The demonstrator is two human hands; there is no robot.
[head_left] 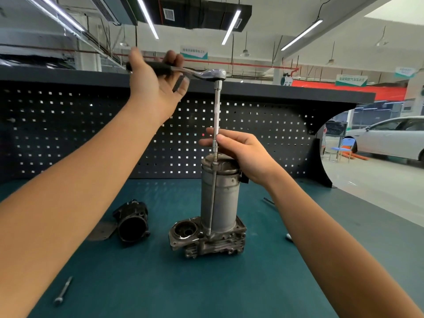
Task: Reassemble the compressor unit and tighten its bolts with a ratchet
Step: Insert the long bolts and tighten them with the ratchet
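Note:
The grey compressor unit (220, 198) stands upright on its finned base in the middle of the green mat. A long bolt (213, 203) runs down its front side into the base. My left hand (156, 83) is closed around the black handle of a chrome ratchet (211, 74), held high and level. From the ratchet head a long extension bar (216, 115) drops straight down to the bolt's head at the top of the cylinder. My right hand (243, 152) pinches the lower end of the extension just above the cylinder.
A black round housing part (133, 221) lies left of the unit on a grey plate (102, 230). A loose long bolt (63, 290) lies at the front left. Small items (289, 237) lie to the right. A dark pegboard (68, 134) backs the bench.

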